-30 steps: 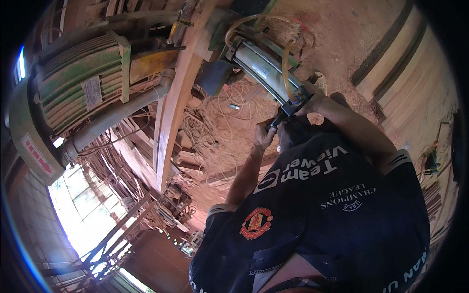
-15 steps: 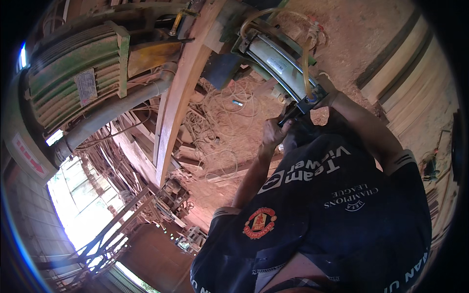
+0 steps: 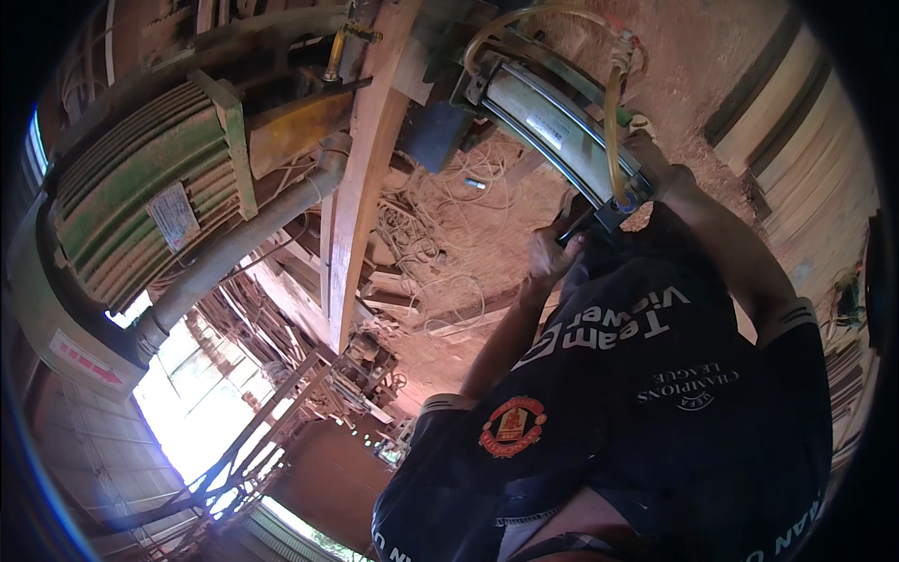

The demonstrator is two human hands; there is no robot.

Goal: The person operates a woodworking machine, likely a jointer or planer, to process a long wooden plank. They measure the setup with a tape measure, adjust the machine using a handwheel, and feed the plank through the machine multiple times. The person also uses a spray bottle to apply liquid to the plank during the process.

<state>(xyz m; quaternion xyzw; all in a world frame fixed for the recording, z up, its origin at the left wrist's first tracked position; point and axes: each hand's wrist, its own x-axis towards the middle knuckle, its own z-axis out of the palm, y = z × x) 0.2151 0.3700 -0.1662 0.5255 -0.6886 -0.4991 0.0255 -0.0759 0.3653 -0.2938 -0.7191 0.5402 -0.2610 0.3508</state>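
A silver pneumatic cylinder (image 3: 552, 126) with bright tie rods stands before me, slanting from upper left to lower right. My left hand (image 3: 551, 251) is closed around a short black handle (image 3: 574, 231) beside the cylinder's near end block (image 3: 611, 219). My right hand (image 3: 649, 161) is at the cylinder's right side, next to a green part (image 3: 626, 117). Its fingers are mostly hidden behind the cylinder and the hose, so its grip does not show. A yellowish air hose (image 3: 612, 131) loops over the cylinder to its near end.
A long wooden beam (image 3: 362, 187) runs along the left of the cylinder. Farther left are a green ribbed motor (image 3: 140, 192) and a grey pipe (image 3: 239, 245). Stacked planks (image 3: 815, 140) lie at right. Tangled cord (image 3: 409, 225) lies on the dusty floor (image 3: 487, 225).
The view has shifted, so the cylinder, beam and motor appear slightly lower and farther right. My hands stay at the cylinder, the left still around the black handle.
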